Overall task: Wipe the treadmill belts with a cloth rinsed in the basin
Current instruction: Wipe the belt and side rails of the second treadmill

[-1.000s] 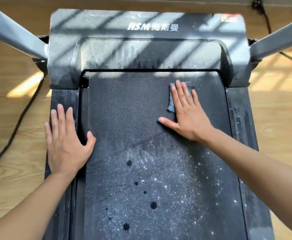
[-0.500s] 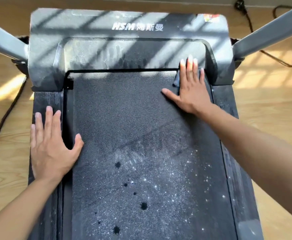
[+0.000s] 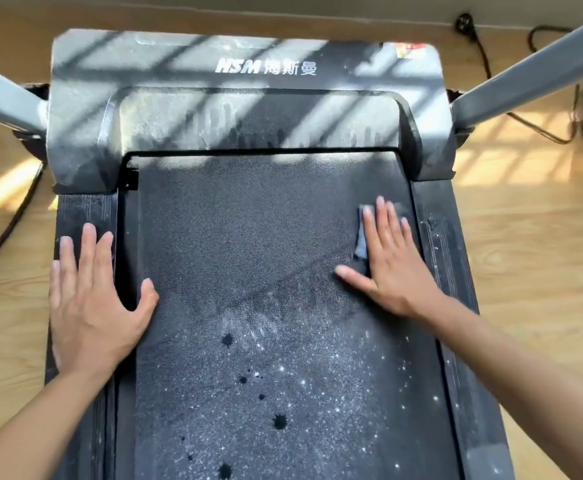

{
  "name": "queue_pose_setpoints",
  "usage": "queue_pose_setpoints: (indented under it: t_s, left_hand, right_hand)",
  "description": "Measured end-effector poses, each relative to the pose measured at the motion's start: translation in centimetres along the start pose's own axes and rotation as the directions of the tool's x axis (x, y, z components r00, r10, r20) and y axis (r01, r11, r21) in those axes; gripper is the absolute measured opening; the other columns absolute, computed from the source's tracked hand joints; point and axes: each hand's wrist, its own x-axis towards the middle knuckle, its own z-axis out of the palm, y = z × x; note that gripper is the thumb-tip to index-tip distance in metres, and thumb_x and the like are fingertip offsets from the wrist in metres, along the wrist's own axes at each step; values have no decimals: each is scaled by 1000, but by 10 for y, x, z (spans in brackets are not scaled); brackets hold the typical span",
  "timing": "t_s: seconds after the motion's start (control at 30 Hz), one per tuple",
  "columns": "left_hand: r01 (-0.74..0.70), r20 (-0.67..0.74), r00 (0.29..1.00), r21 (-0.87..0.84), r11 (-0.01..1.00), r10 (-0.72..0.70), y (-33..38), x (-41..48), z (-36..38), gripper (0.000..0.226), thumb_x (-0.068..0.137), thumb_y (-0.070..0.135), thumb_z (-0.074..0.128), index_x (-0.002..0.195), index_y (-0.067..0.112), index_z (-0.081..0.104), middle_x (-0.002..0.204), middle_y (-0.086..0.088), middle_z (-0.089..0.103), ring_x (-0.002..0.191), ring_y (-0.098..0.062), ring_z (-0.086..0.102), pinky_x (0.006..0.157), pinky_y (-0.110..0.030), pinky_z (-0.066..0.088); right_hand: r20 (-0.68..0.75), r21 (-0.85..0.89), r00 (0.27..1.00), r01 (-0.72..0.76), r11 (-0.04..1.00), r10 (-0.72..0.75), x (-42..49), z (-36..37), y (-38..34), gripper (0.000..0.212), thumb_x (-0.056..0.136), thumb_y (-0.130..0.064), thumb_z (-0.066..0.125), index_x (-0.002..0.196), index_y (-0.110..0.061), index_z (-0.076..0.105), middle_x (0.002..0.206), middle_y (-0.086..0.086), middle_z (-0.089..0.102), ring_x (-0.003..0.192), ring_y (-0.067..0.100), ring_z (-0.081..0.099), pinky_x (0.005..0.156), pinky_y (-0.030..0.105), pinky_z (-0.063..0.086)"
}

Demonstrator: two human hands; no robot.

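Most of the cloth (image 3: 360,237) is hidden under the right hand (image 3: 392,271). Only a grey strip shows beside the forefinger, with a blurred bit past the fingertips. It lies on the belt (image 3: 248,244), near the right edge. The right fingers are straight and slightly apart, pressing the cloth flat. The left hand (image 3: 90,303) rests flat on the left side rail (image 3: 82,209), fingers straight, thumb spread onto the belt.
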Motion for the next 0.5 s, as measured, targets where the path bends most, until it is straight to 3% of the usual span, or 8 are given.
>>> queue_pose_setpoints:
  t_s: [0.1,0.17,0.33,0.43,0.5]
  left_hand:
    - [-3,-9,1000,-10,1000,3,-2,0,1,85,89,55,43,163,16,26,176,-3,12,163,-27,4,132,-48,8]
    - [-2,-13,1000,-23,1000,2,-1,1,2,84,89,54,44,162,16,28,175,-3,15,162,-28,7,131,-49,10]
    - [5,38,999,-9,1000,-4,-2,2,-1,84,91,54,42,163,15,23,176,-3,10,162,-28,2,132,-49,8]
    - [-8,83,997,28,1000,5,0,3,-4,86,92,56,40,164,14,18,176,-5,5,162,-30,-1,131,-50,5]
    - [-30,140,990,47,998,24,-5,4,-4,88,94,60,36,166,16,11,177,-2,-4,162,-27,-8,131,-50,2]
  right_hand:
    - [-81,82,985,-147,986,154,84,-31,10,118,89,-93,22,165,-10,-14,171,16,-24,159,30,-21,130,52,-4]
    - [-94,82,981,-163,983,170,87,-29,13,119,89,-93,23,165,-9,-12,172,17,-22,160,30,-19,131,50,-3]
    - [47,55,998,-39,998,37,-55,12,-3,122,90,-91,28,163,-6,-18,170,19,-27,159,31,-23,130,54,1]
    - [111,13,991,67,998,-68,-136,37,-15,122,90,-90,34,164,-1,-5,171,23,-17,160,37,-13,128,58,10]
    - [103,-8,990,98,995,-97,-141,44,-13,120,91,-90,32,165,-1,2,173,22,-11,161,38,-8,125,58,14]
